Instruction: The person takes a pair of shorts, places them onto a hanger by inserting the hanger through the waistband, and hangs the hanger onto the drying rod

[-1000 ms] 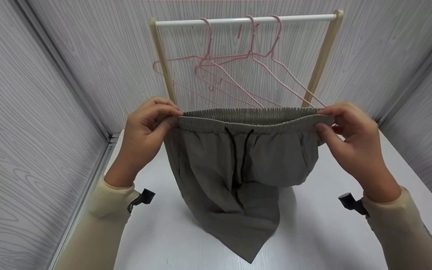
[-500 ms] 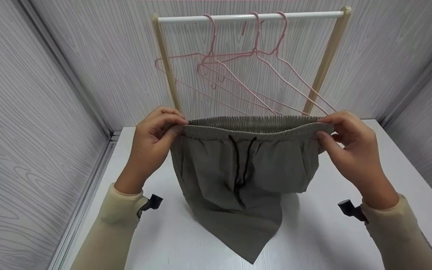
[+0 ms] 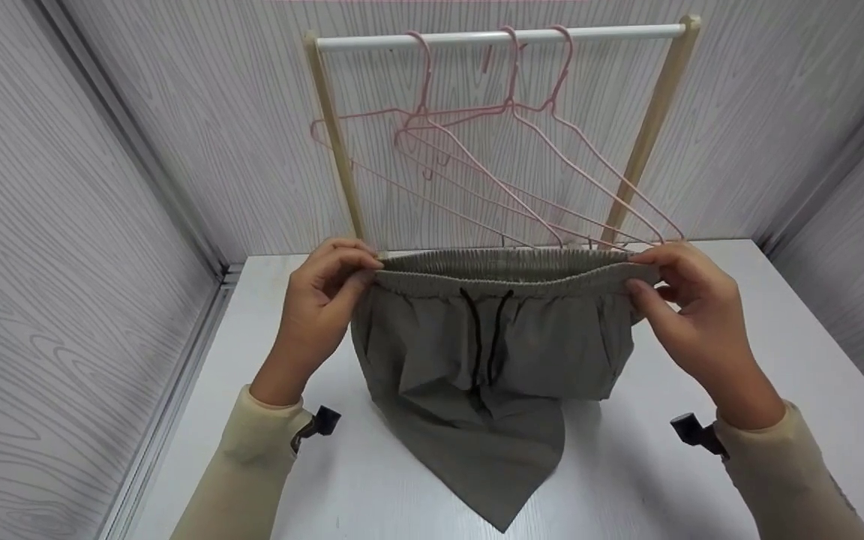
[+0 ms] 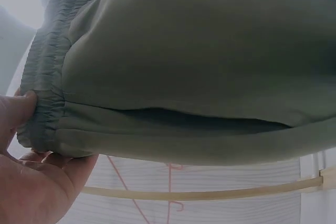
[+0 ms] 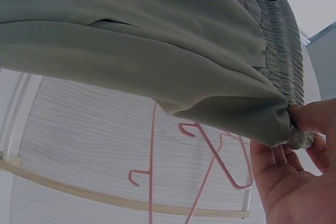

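"While both hands hold the grey-green garment (image 3: 544, 352) up over the worktop (image 3: 784, 337), which part of the handling is complete?"

"The grip and the opening. Left hand (image 3: 325, 296): thumb and fingers pinch 1 end of the waistband (image 3: 488, 289). Right hand (image 3: 694, 311): thumb and fingers pinch the opposite end, where the right wrist view shows cloth bunched. Between them the waistband stands open, its front facing the head view, with 2 black cords (image 3: 478, 334) hanging near the middle."

"What remains undone?"

"By its look, the lower part is unsettled: creases cross it, and it slants to 1 low corner (image 3: 505, 514). Whether that corner touches the worktop cannot be told."

"How does the garment lie relative to the 3 pink hangers (image 3: 510, 103)?"

"In front of them. They hang from the white rail (image 3: 469, 37), their lower wires partly hidden behind the waistband, and none visibly carries cloth. Progress is therefore judged early: garment held and spread, not yet placed."
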`<state>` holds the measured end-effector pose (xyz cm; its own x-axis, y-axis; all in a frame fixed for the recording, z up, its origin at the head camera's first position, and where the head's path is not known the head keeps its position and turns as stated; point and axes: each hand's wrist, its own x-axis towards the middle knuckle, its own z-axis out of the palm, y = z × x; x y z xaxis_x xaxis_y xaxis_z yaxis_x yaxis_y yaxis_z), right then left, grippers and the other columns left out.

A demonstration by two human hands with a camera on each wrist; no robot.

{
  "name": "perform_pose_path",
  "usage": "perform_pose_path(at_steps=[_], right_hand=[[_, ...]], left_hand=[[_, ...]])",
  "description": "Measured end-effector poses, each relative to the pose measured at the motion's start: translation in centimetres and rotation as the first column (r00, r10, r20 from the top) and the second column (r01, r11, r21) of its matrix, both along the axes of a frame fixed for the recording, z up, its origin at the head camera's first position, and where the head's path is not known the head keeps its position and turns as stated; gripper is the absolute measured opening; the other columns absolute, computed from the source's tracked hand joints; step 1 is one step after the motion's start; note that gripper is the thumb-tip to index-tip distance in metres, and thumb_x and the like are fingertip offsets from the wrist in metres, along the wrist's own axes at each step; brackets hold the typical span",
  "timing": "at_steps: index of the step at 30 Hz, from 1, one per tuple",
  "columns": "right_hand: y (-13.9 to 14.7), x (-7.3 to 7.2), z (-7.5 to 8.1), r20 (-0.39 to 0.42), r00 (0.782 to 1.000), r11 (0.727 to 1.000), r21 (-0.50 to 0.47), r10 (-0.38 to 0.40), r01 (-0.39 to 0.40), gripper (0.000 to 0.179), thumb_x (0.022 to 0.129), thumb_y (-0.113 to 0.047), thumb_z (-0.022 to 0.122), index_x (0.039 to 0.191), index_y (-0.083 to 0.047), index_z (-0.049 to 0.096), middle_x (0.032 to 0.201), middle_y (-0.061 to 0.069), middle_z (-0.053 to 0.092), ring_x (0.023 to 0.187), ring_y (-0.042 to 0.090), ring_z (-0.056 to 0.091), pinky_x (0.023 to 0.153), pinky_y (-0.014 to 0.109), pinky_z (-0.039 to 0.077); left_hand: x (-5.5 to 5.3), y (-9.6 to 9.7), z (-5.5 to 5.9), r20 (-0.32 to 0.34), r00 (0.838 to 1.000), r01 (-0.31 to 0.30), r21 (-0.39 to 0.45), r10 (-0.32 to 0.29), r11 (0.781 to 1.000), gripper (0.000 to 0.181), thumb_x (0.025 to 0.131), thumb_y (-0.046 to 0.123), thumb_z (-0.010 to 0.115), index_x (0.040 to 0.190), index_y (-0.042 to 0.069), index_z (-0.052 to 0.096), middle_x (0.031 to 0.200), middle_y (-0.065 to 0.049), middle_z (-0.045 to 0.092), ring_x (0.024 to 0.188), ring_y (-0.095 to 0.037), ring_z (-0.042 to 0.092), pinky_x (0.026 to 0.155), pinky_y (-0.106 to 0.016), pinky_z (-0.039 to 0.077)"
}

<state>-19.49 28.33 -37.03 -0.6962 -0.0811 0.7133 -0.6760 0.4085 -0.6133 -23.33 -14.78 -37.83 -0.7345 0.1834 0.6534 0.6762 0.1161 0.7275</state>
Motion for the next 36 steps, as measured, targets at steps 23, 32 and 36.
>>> perform_pose_path(at_steps=[23, 32, 36], right_hand=[[0.1, 0.4, -2.9, 0.046, 0.996, 0.994, 0.091, -0.07, 0.066, 0.03, 0.086, 0.023, 0.076, 0.109, 0.004, 0.072, 0.102, 0.012, 0.069, 0.086, 0.006, 0.072, 0.072, 0.013, 0.057], [0.9, 0.2, -4.2, 0.054, 0.998, 0.983, 0.178, -0.044, 0.034, 0.029, 0.086, 0.02, 0.079, 0.104, -0.001, 0.072, 0.098, 0.006, 0.068, 0.082, 0.006, 0.071, 0.071, 0.013, 0.057], [1.4, 0.1, -4.8, 0.077, 0.997, 0.971, 0.241, -0.015, -0.003, 0.028, 0.088, 0.015, 0.08, 0.102, -0.007, 0.07, 0.098, 0.0, 0.069, 0.083, 0.005, 0.072, 0.071, 0.015, 0.059]], left_hand=[[0.0, -0.2, -2.5, 0.062, 0.998, 0.028, -0.044, -0.025, 0.999, 0.017, 0.109, 0.001, 0.063, 0.114, 0.008, 0.077, 0.127, -0.011, 0.068, 0.117, -0.024, 0.069, 0.098, -0.029, 0.058], [0.1, -0.3, -3.3, 0.044, 0.998, -0.03, -0.215, 0.04, 0.976, 0.013, 0.113, 0.01, 0.059, 0.116, 0.012, 0.072, 0.121, 0.002, 0.072, 0.105, -0.016, 0.068, 0.088, -0.025, 0.056], [0.1, -0.3, -3.8, -0.014, 0.996, -0.092, -0.333, 0.093, 0.939, 0.014, 0.115, 0.015, 0.056, 0.118, 0.014, 0.07, 0.116, 0.004, 0.071, 0.096, -0.011, 0.064, 0.082, -0.026, 0.055]])
